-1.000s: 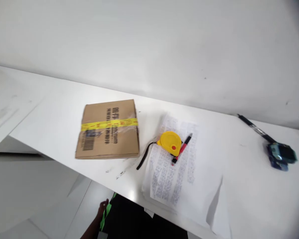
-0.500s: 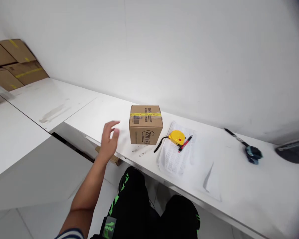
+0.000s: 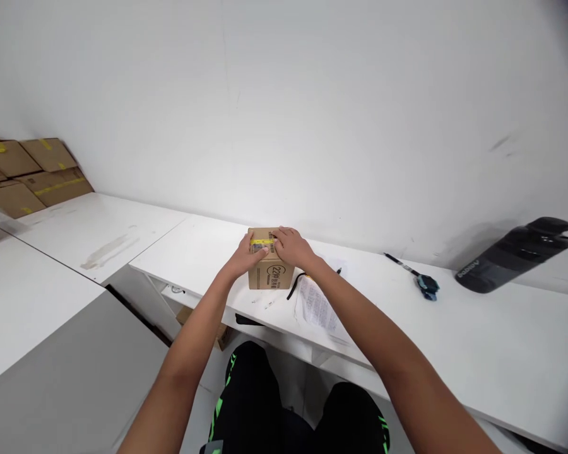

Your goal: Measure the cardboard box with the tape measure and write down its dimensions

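Observation:
A small brown cardboard box with dark print and a yellow tape strip stands upright on the white desk. My left hand grips its left side, the thumb lying over the top front edge. Across the top right edge of the box, my right hand is laid with its fingers on the top face. Beside the box lie printed papers, partly covered by my right forearm. The yellow tape measure on them is almost wholly hidden; its black strap shows.
Several taped cartons are stacked at the far left against the wall. To the right are a black pen, a small dark crumpled item and a dark bottle. Another carton sits under the desk.
My left hand has moved right from beside the box onto it. My right hand has come into view and now holds the box too. The view has shifted, showing more of the bottle.

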